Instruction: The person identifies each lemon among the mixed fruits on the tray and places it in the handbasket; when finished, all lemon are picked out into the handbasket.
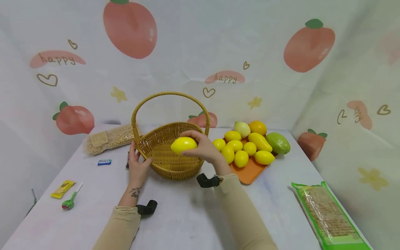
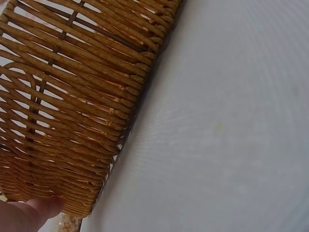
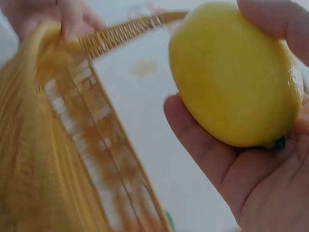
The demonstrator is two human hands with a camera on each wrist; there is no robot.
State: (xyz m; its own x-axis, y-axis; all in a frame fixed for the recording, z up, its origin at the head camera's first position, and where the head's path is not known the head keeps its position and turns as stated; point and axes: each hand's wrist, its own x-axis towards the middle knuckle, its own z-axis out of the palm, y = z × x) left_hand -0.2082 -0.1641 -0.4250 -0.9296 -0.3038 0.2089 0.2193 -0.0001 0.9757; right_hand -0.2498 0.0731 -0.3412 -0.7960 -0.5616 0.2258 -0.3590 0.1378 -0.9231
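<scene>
My right hand (image 1: pixel 207 149) holds a yellow lemon (image 1: pixel 182 146) over the opening of the wicker basket (image 1: pixel 176 173). Thumb and fingers lie on either side of the fruit, and a small green stem end shows on the lemon (image 3: pixel 231 77) in the right wrist view. At the basket's left side, my left hand (image 1: pixel 139 170) grips the rim, its thumb toward the front. The left wrist view has the woven wall (image 2: pixel 72 111) close up, with a fingertip against it. Through the basket's opening, its bare woven floor is visible.
Right of the basket, an orange tray (image 1: pixel 250 175) bears several yellow fruits, an orange (image 1: pixel 257 127) and a green mango (image 1: pixel 278 143). A bag of beans (image 1: pixel 109 140) lies behind left. Nearer left are a blue wrapper (image 1: pixel 104 162), yellow packet (image 1: pixel 63 189) and lollipop (image 1: pixel 68 203); a green-edged package (image 1: pixel 331 215) lies front right.
</scene>
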